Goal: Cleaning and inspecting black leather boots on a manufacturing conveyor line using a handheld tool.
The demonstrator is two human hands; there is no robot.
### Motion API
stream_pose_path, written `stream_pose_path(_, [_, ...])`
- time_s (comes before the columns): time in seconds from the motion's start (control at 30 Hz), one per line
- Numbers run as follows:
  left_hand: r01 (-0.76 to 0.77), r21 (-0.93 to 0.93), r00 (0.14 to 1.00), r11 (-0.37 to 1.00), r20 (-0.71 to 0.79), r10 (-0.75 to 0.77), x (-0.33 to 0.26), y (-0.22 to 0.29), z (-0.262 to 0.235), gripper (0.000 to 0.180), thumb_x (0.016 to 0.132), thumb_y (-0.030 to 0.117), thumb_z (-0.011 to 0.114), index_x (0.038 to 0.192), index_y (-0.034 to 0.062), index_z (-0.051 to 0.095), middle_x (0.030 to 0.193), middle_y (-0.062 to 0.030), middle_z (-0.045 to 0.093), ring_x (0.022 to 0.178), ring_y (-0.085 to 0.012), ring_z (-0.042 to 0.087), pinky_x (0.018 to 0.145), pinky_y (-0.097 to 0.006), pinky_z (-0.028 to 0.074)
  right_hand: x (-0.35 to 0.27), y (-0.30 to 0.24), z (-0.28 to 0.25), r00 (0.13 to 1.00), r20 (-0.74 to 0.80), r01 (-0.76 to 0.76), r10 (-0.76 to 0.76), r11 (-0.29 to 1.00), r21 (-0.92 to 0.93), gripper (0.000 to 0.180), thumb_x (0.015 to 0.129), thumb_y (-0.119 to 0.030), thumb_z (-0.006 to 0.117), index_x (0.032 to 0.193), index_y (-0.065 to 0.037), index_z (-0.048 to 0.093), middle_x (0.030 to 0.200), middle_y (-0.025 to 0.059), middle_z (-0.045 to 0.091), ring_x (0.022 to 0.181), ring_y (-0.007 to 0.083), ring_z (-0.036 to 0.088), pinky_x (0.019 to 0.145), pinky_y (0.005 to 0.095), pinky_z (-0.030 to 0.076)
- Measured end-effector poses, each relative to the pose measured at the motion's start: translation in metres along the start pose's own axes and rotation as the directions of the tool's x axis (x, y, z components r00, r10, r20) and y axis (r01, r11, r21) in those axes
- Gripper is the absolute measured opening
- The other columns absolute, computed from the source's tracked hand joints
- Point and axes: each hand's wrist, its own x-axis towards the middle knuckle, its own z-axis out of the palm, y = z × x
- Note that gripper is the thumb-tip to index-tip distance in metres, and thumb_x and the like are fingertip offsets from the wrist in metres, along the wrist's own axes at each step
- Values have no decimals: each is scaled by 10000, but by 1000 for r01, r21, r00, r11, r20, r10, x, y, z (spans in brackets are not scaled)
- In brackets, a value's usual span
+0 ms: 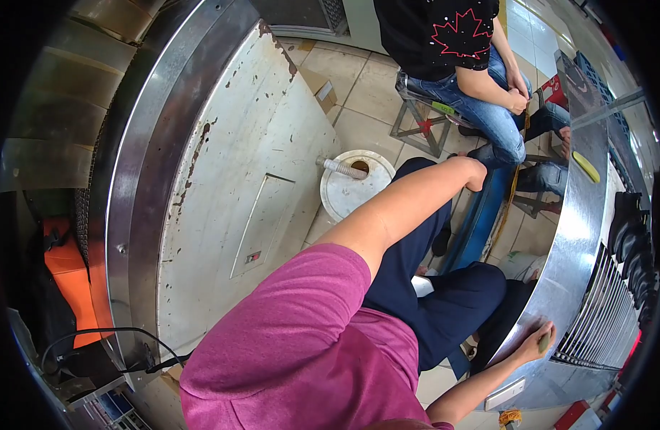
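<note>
Remotely, my right hand (pixel 533 349) pinched an olive-green oblong piece (pixel 544 342) at the silvery steel counter (pixel 574 222) — seemingly a hold, next needing steadiness; left hand (pixel 476 175), I couldn't tell.

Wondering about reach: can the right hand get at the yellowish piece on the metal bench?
Probably, with a stretch: bare metal bench lies between the right hand and yellowish piece.

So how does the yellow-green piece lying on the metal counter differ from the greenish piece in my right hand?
The yellow-green piece lies on the metal counter; the greenish piece is in your right hand. The yellow-green piece looks brighter, the greenish piece duller. The yellow-green piece shows its long shape; the greenish piece seems partly covered. Both are greenish.
</note>
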Motion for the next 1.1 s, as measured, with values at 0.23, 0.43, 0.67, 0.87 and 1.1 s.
stream_pose_path(0.23, [22, 16, 1000, 1000, 8, -22, 8, -9, 7, 379, 939, 344, 570, 1164, 85, 730, 1168, -162, 728, 1153, -360, 660, 1031, -482, 468, -1, -10, 0, 970, 10, -236, 241, 941, 244, 495, 999, -481, 647, 1173, -25, 726, 1109, 150, 753, 982, 314, 718, 872, 371, 555])
stream_pose_path(0.43, [9, 17, 1000, 1000, -6, -9, 8, -8, 5, 371, 938, 357, 578, 1119, 81, 748, 1153, -167, 731, 1136, -355, 668, 1039, -494, 455, 2, -2, 1, 999, -25, -21, 20, 999, -33, 482, 973, -447, 688, 1161, -5, 721, 1147, 178, 739, 1013, 364, 706, 901, 412, 553])
stream_pose_path(0.67, [-33, -23, 999, 999, -22, 32, 2, -3, 5, 356, 942, 357, 582, 1098, 80, 742, 1085, -171, 741, 1061, -361, 695, 962, -485, 507, -3, -1, -2, 1000, -23, 16, -17, 999, -43, 444, 956, -398, 717, 1188, -20, 714, 1161, 180, 730, 1039, 369, 695, 914, 424, 546])
stream_pose_path(0.87, [-173, 29, 981, 985, -80, 175, -15, 6, -13, 324, 957, 337, 591, 913, 50, 734, 881, -173, 737, 938, -335, 720, 833, -482, 548, -6, 31, 0, 994, -101, -51, 44, 996, -74, 301, 939, -245, 725, 1113, 0, 729, 1205, 192, 710, 1124, 365, 660, 1015, 436, 497])
stream_pose_path(1.1, [-91, -58, 995, 994, -46, 88, -24, -5, -12, 331, 953, 348, 601, 853, 60, 730, 818, -144, 726, 840, -335, 697, 761, -475, 526, -2, 3, -1, 994, -88, -74, 70, 996, -42, 408, 955, -332, 731, 1123, 39, 714, 1179, 204, 712, 1090, 368, 665, 978, 438, 509])
